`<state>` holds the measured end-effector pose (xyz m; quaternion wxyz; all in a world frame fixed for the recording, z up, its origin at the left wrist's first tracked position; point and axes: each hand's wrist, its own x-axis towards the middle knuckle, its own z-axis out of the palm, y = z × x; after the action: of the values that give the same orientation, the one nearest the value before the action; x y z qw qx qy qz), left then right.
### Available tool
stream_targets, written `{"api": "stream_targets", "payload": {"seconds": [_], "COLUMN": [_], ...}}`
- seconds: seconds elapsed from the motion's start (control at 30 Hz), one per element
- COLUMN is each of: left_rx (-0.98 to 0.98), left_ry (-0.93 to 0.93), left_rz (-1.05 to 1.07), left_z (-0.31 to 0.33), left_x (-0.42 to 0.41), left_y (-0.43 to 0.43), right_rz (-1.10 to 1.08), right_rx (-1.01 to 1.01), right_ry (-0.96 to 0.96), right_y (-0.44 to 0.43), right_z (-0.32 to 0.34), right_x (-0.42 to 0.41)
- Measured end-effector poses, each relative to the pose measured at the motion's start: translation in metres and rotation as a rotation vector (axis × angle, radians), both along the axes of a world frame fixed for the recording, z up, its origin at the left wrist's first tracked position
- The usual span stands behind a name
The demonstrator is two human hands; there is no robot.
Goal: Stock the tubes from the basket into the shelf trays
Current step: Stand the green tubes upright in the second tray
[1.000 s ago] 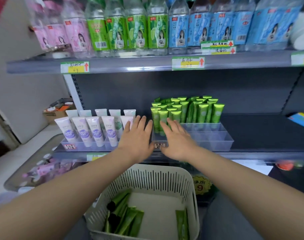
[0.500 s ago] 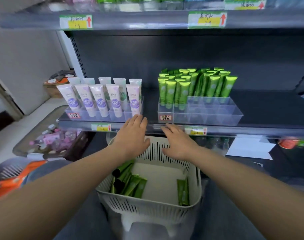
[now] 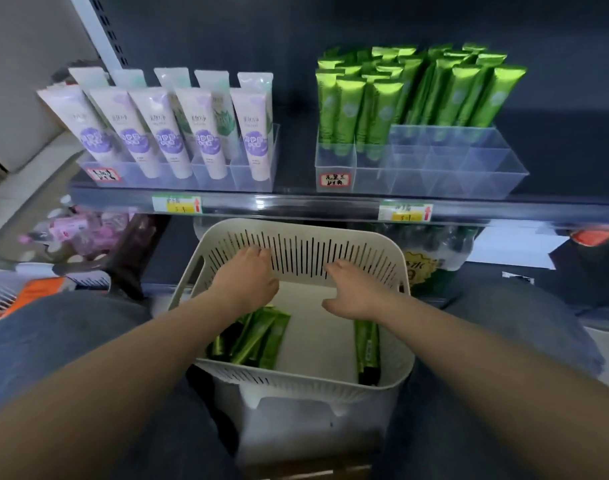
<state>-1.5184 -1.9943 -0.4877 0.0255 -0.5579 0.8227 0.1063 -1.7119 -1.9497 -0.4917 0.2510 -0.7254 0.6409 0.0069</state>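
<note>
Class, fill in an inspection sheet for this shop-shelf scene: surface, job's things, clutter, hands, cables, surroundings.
Surface: dark shelf carrying two clear trays.
Job's things: green tubes lie in the white basket, a bunch at left, some at right; the right tray holds stocked green tubes, and its front right compartments hold nothing.
Clutter: white and purple tubes stand in the left tray.
Hands: left hand and right hand are over the basket, neither seen holding a tube; right fingers spread, left fingers bent out of sight.
Cables: nothing seen.
Surroundings: price tags on the shelf edge; blurred pink goods lower left.
</note>
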Motion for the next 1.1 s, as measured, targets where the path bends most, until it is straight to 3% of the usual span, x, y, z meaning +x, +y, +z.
{"api": "stream_targets", "payload": {"seconds": [0.37,0.53,0.77,1.1], "left_rx": [0.327,0.468,0.532,0.518], "left_ry": [0.055,-0.053,-0.178,-0.275], "left_rz": [0.137,0.102,0.107,0.095], "left_z": [-0.068,-0.106,-0.135,-0.147], "left_x": [0.007,0.011,0.003,-0.002], "left_y": [-0.037,-0.042,-0.047,-0.049], "right_rz": [-0.013,-0.037,-0.085,-0.069], "right_rx": [0.221,0.326,0.38,0.257], "right_ry": [-0.049,-0.098,-0.139,-0.066], "right_y": [-0.028,-0.039,-0.051,-0.055], "right_z": [-0.086,-0.121,-0.157,-0.18], "right_x": [0.032,0.048,0.072,0.091]}}
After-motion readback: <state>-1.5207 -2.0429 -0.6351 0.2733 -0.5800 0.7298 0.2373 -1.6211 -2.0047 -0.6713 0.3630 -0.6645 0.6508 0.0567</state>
